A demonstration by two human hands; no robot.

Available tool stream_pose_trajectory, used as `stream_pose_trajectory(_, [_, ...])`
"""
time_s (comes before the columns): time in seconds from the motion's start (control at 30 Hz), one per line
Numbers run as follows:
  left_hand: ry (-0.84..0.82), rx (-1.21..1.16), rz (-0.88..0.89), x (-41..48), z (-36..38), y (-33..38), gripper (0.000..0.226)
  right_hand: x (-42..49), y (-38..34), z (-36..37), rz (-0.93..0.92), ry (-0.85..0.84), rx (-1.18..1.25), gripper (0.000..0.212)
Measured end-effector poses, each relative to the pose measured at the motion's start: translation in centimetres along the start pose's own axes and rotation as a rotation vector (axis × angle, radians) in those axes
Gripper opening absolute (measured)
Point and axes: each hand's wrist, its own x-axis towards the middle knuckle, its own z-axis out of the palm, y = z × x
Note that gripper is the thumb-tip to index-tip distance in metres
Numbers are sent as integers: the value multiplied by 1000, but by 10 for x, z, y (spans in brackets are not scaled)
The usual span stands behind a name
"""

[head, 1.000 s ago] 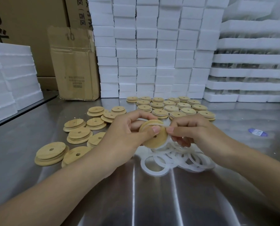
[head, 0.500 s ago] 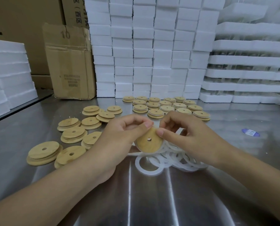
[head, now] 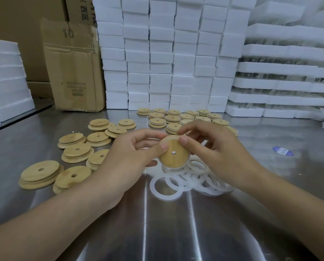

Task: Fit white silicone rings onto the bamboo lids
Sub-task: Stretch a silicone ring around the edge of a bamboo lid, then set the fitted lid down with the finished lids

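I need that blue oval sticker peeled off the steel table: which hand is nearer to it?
Right. The right hand lies left of the blue oval sticker; the left hand is farther left.

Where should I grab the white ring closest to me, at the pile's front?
Pinch the near arc of the front ring, coming from above on your side. It lies flat on the steel table, that arc clear, while its far edge meets the ring pile. A fingertip through the hole should lift it.
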Motion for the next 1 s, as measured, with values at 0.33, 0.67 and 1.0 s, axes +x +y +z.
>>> stream_pose_trajectory(0.33, [43,-236,-132,0,0,-2,14,3,2,-5,34,-101,88,43])
stream_pose_trajectory(0.67, [170,-295,-164,3,-3,-3,22,12,36,-48,442,270,136,44])
stream_pose_trajectory(1.0, [187,-196,-188,1,-1,-3,18,-3,89,-77,713,140,-459,58])
